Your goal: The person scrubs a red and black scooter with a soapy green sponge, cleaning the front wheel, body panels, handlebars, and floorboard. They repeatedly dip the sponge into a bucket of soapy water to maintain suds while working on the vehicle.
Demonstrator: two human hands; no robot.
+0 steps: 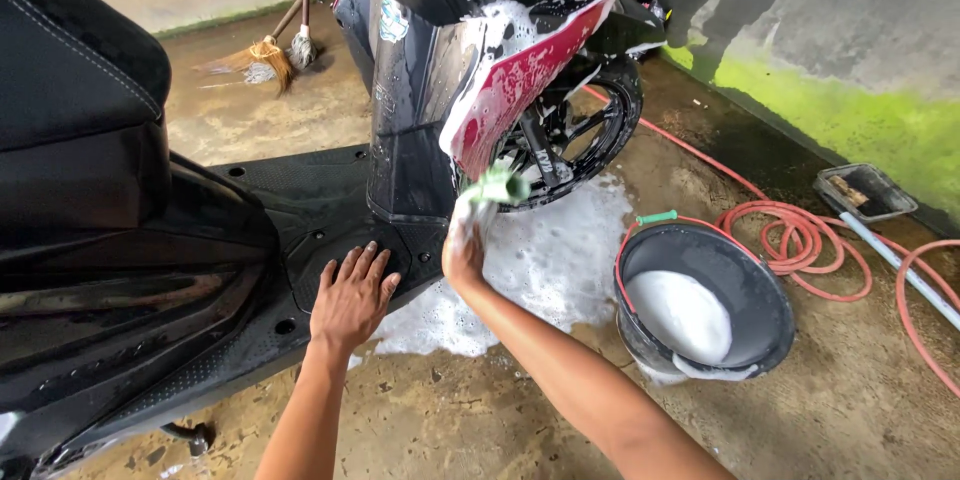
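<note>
Grey bucket [745,285] of suds; right-hand fingers [462,252] clenched round soapy cloth [495,185]; left-hand fingers [352,270] released

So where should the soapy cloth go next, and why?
Probably a short wipe up along the red panel. The right hand holds the cloth just at its lower edge, and foam is on that panel. The left hand lies flat on the black footboard, which looks like a brace.

The floor [820,420] is wet brown concrete. A grey wall [880,30] on the right has green moss low down. Two brooms [285,50] lean far back.
</note>
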